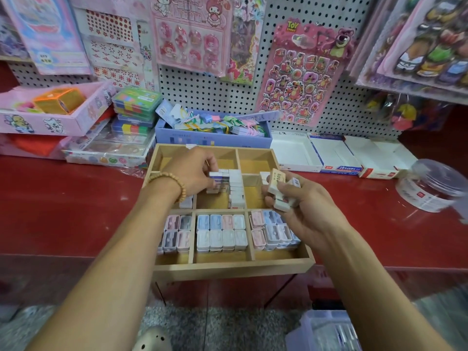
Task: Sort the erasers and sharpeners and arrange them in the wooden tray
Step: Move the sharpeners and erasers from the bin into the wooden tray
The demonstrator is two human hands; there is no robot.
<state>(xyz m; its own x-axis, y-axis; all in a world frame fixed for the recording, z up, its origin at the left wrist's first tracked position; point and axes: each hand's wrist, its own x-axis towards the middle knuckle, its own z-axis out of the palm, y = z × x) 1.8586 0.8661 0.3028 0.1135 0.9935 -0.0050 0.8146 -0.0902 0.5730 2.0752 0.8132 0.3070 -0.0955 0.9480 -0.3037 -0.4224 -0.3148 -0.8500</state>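
A wooden tray [233, 266] with several compartments sits on the red counter. Its front row holds pastel sharpeners [221, 234] in pink, blue and white. In the middle compartment a column of white erasers [236, 190] stands on edge. My left hand [193, 171], with a bead bracelet on the wrist, pinches a white eraser [215, 174] against the left side of that column. Over the tray's right middle compartment, my right hand [301, 201] grips a bunch of several wrapped erasers [277, 182].
Empty white eraser boxes [334, 155] lie behind the tray on the right. A clear plastic jar [435, 186] lies on its side at far right. A blue box of trinkets [212, 138] stands just behind the tray. Stationery packs are stacked at the left; a pegboard with stickers rises behind.
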